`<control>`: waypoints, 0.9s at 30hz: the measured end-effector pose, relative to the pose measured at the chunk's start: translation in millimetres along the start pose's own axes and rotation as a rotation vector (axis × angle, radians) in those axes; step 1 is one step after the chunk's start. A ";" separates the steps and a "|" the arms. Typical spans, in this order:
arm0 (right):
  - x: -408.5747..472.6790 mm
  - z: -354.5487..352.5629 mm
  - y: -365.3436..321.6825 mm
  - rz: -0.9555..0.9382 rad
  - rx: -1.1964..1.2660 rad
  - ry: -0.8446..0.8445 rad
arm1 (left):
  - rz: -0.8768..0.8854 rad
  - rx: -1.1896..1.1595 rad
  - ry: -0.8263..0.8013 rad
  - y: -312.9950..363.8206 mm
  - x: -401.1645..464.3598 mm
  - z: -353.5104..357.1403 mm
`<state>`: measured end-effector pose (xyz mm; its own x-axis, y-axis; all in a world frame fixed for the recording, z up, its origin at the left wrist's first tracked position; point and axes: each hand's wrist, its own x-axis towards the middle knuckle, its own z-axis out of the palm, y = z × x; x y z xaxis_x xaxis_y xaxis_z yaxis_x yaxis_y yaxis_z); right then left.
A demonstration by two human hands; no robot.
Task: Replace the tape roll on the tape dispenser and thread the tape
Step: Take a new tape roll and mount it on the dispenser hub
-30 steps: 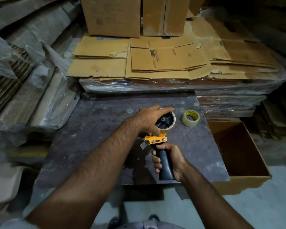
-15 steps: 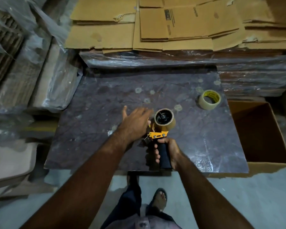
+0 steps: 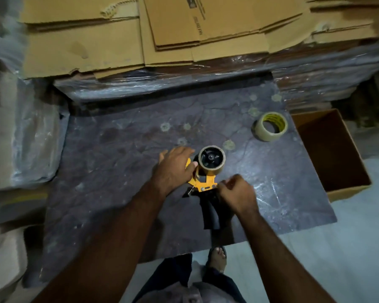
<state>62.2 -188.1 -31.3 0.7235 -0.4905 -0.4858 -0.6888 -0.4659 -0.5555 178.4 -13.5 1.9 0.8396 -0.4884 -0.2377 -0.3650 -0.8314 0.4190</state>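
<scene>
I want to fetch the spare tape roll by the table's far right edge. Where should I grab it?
The spare tape roll lies nearly flat, open core up, apart from everything else. Come from above and pinch its near wall, thumb in the core and fingers outside. The open box beside the table crowds a reach from the right.

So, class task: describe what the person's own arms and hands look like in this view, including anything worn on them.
Both forearms are bare up to the picture's lower edge: no sleeves show. The left hand and right hand wear no gloves, and no watch, bracelet or ring can be seen. The fingers are uncovered. The picture is slightly blurred, so small details could be missed.
</scene>
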 end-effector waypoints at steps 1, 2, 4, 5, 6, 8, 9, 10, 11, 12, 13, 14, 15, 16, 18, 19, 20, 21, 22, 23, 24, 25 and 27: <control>8.1 -5.5 -3.3 -0.014 0.066 0.079 | 0.005 -0.003 -0.026 1.7 14.0 -0.7; 17.7 -11.2 -9.0 -0.027 0.125 0.136 | -0.008 -0.014 -0.066 2.8 28.1 -0.4; 42.0 -15.7 -21.4 -0.004 0.150 0.131 | -0.079 -0.035 -0.159 2.8 53.6 3.8; 55.0 -15.3 -27.0 0.022 0.142 0.096 | -0.116 -0.033 -0.202 2.9 63.8 6.7; 67.1 -13.5 -31.2 0.054 0.144 0.049 | -0.143 -0.018 -0.245 2.9 71.4 9.8; 87.2 -5.8 -32.6 0.111 0.159 -0.029 | -0.156 0.028 -0.334 1.2 82.8 18.9; 93.4 -1.8 -31.4 0.132 0.158 -0.053 | -0.159 0.033 -0.371 0.5 85.9 23.5; 97.3 0.9 -29.4 0.137 0.141 -0.075 | -0.174 0.012 -0.394 -2.3 89.4 29.6; 97.7 2.0 -28.6 0.134 0.108 -0.090 | -0.179 0.003 -0.400 -3.5 90.9 33.2; 96.0 2.0 -29.6 0.128 0.084 -0.095 | -0.195 -0.022 -0.390 -4.8 92.4 36.1; 93.3 1.8 -30.7 0.132 0.068 -0.093 | -0.203 -0.032 -0.383 -5.6 94.0 38.8; 91.1 2.1 -31.3 0.133 0.056 -0.077 | -0.207 -0.036 -0.376 -4.3 93.6 38.5; 89.0 2.3 -32.4 0.132 0.036 -0.054 | -0.209 -0.020 -0.374 -2.8 92.9 38.2; 87.5 2.5 -33.6 0.130 0.014 -0.034 | -0.218 -0.006 -0.372 -1.3 92.7 37.0; 84.3 1.2 -38.2 0.128 -0.026 -0.006 | -0.226 0.007 -0.361 4.0 91.1 30.9; 82.8 0.0 -40.5 0.130 -0.036 0.001 | -0.223 0.005 -0.345 5.9 90.5 29.3; 81.7 -0.6 -42.3 0.134 -0.042 0.012 | -0.231 -0.012 -0.333 5.9 90.5 29.9; 79.8 -1.5 -44.6 0.140 -0.050 0.027 | -0.245 -0.028 -0.317 6.7 90.3 30.2; 78.3 -1.4 -46.9 0.149 -0.060 0.041 | -0.265 -0.040 -0.299 7.9 90.0 30.4; 76.3 -1.2 -49.9 0.157 -0.070 0.057 | -0.279 -0.040 -0.280 9.4 89.8 30.6; 75.3 0.1 -52.9 0.166 -0.075 0.072 | -0.290 -0.036 -0.263 10.7 89.3 30.7; 73.9 1.0 -56.3 0.174 -0.080 0.087 | -0.297 -0.029 -0.251 11.6 89.2 32.1; 71.9 3.2 -63.6 0.192 -0.084 0.104 | -0.310 0.005 -0.243 12.7 89.7 34.3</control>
<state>158.2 -191.4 -33.1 0.5728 -0.6476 -0.5026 -0.8182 -0.4142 -0.3987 235.2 -77.0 -44.2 0.7910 -0.2617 -0.5530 -0.1111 -0.9503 0.2908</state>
